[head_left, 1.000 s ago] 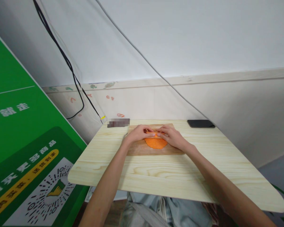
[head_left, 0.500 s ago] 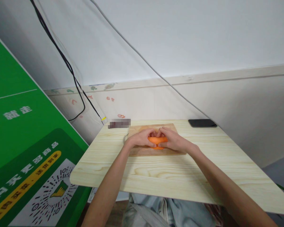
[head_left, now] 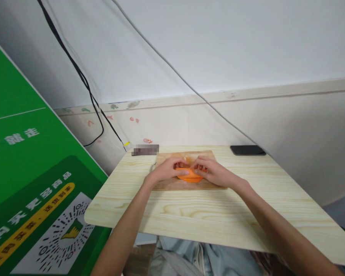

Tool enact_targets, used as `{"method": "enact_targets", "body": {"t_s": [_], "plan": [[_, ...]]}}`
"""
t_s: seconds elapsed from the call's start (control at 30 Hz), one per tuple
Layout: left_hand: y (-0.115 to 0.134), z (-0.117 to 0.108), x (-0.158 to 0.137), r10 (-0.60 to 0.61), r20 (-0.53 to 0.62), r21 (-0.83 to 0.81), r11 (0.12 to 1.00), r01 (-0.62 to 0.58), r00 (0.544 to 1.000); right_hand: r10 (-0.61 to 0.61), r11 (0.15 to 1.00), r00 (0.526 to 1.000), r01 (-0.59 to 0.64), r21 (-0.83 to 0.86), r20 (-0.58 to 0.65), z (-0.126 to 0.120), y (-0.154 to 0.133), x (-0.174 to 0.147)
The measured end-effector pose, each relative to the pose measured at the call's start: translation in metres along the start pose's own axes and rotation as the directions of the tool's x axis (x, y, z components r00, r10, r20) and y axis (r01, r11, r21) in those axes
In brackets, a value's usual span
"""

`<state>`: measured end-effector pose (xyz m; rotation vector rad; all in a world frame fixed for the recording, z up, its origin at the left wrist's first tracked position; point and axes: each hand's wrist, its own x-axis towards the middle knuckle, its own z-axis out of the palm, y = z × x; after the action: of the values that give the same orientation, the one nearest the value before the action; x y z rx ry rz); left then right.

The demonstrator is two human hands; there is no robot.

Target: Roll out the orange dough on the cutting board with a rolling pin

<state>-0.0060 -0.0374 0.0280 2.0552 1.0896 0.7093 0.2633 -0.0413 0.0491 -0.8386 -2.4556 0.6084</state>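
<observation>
A smooth, bright orange piece point(head_left: 191, 174), with a long seam or fold along its near side, lies on a wooden cutting board point(head_left: 189, 186). I cannot make out exactly what it is. My left hand point(head_left: 169, 168) grips its left end, thumb on the near side and fingers curled over the far side. At the right end my right hand point(head_left: 212, 170) holds it in the same way, fingers bent and thumb in front. The fingers partly hide both ends. Just beyond it, between the hands, a yellowish patch shows on the board, too unclear to name.
The board lies on a pale wood-grain table point(head_left: 189, 214), a metal ring handle point(head_left: 152, 166) at its left. A black phone point(head_left: 247, 150) lies at the back right, a blurred-out dark object point(head_left: 145, 150) at the back left. A green printed panel point(head_left: 54, 172) stands left; cables point(head_left: 83, 78) hang along the wall.
My hands have moved apart along the orange piece, and more of it shows between them. It looks wider and flatter than before, slightly nearer to me.
</observation>
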Motion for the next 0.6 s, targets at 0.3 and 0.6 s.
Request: {"method": "enact_targets", "body": {"t_s": [0.3, 0.6], "plan": [[-0.001, 0.016, -0.030, -0.072, -0.178, 0.495, 0.855, 0.153, 0.981, 0.196, 0.931, 0.979, -0.206, -0.302, -0.061, 0.011, 0.014, -0.018], [-0.002, 0.025, -0.039, 0.043, -0.299, 0.485, 0.867, 0.113, 0.953, 0.067, 0.857, 0.993, -0.108, -0.504, -0.101, 0.026, 0.003, -0.034]]}}
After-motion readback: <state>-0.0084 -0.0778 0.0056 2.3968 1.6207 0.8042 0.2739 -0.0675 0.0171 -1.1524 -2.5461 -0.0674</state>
